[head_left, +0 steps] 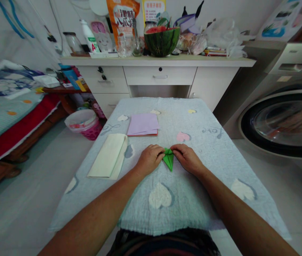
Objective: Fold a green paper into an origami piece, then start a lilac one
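Note:
A small folded green origami paper (168,160) lies near the middle of the cloth-covered table, its long point facing me. My left hand (151,158) pinches its upper left corner between thumb and fingers. On the opposite side, my right hand (187,158) grips the upper right corner the same way. Fingers hide both corners of the paper. Farther back, to the left, rests a stack of lilac paper sheets (143,123) with a red edge showing underneath.
A folded cream cloth or paper (107,156) lies left of my hands on the tablecloth (201,199). Behind the table stands a white desk (160,74) with a cut watermelon (162,42) on top. A washing machine (284,96) is at right, a pink bin (91,131) at left.

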